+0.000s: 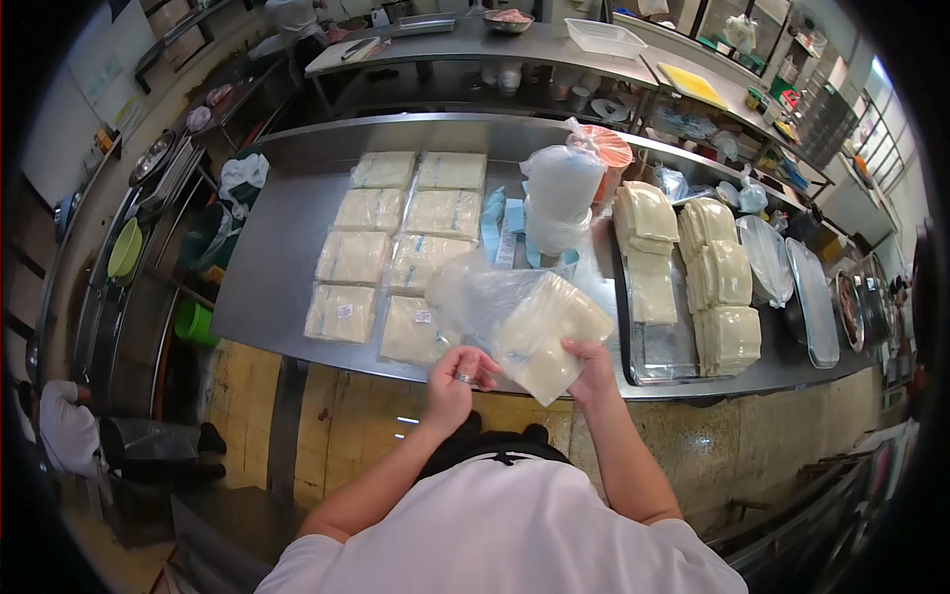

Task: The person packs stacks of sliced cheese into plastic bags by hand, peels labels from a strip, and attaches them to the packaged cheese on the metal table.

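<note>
Pale square stack: While its lower right corner is sitting in a hand, the stack of flat cream sheets [562, 332] is tilting over the table's near edge, partly inside a clear plastic bag [475, 289].
Right hand: The right hand [591, 372] is gripping the stack, thumb on top.
Left hand: The left hand [463, 380], wearing a ring, is curling loosely at the bag's near side; whether it is pinching the plastic, one cannot tell.
Left of stack: Eight clear-wrapped cream packs [353, 257] are lying in two columns, the nearest two showing white labels.
Beyond: Light-blue printed strips [507, 233] are lying beside a bulky translucent white bag [562, 193]; an orange-red bundle [606, 148] is standing behind.
Right of stack: A dark rectangular tray [657, 371] is holding unwrapped cream stacks [727, 297].
Support: A stainless-steel table [272, 259] is carrying everything above.
</note>
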Available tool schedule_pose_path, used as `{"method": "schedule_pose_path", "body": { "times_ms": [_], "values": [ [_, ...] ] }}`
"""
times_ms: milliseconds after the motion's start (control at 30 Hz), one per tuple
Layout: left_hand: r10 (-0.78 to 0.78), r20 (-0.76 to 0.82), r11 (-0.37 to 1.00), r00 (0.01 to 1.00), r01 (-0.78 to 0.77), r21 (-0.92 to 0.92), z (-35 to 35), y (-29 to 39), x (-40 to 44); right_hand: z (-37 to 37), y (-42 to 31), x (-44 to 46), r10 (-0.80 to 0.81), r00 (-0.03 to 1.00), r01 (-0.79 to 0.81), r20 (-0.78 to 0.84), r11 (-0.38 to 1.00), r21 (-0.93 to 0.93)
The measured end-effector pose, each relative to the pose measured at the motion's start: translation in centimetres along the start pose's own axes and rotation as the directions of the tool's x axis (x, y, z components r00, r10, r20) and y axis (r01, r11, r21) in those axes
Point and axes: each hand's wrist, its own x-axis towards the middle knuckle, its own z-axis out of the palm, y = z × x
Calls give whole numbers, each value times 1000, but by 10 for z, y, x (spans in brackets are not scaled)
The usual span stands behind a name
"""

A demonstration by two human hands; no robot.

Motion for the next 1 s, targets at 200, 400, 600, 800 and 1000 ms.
{"method": "schedule_pose_path", "body": {
  "times_ms": [200,400,600,800,1000],
  "values": [
    [7,-319,935,948,107,339,-117,-45,-19,-2,-35,-2,-89,994,87,56,995,39],
    [-15,-406,146,914,403,903,-261,-131,-101,-10,-55,-8,-127,991,124,52,991,47],
    [-64,-397,273,915,399,875,-238,-102,-81,-9,-56,-17,-120,991,118,55,993,31],
    [-243,-64,480,968,177,859,-116,-76,-18,-23,-56,-28,-133,991,133,-4,991,19],
    [72,322,437,944,-320,841,-10,-124,28,-40,-63,-48,-133,991,134,-18,989,63]
  ]
}}
